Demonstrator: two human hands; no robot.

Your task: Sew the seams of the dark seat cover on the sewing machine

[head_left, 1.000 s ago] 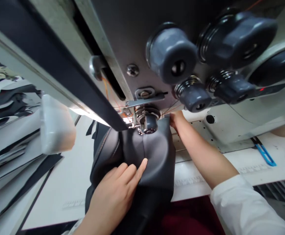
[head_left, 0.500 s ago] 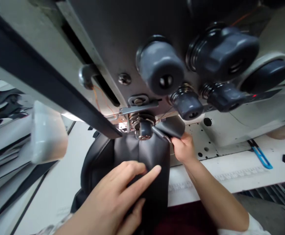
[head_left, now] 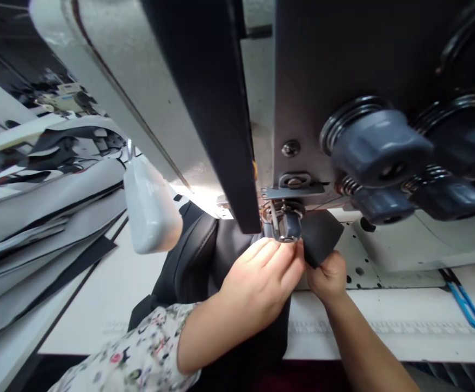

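Observation:
Black leather-like material (head_left: 231,253) with a stitched seam lies under the head of a sewing machine (head_left: 257,109) and hangs over the table's front edge. My left hand (head_left: 264,272) is closed at the material just in front of the needle area, its fingertips partly hidden behind a tension knob (head_left: 290,226). Right of the needle, my right hand (head_left: 329,275) pinches the lower edge of a black flap (head_left: 321,234) that stands up from the machine bed. The needle and presser foot are hidden.
Large tension knobs (head_left: 380,144) jut out at upper right. A white lever (head_left: 149,207) hangs at left. Stacked cut sheets (head_left: 49,234) lie farther left. A blue-handled cutter (head_left: 466,305) rests on the table at right, near a ruler strip (head_left: 417,328).
My left hand has moved up and forward from above the material, its pointing finger now folded in, to the needle area. My right hand keeps the flap. The camera view has shifted left.

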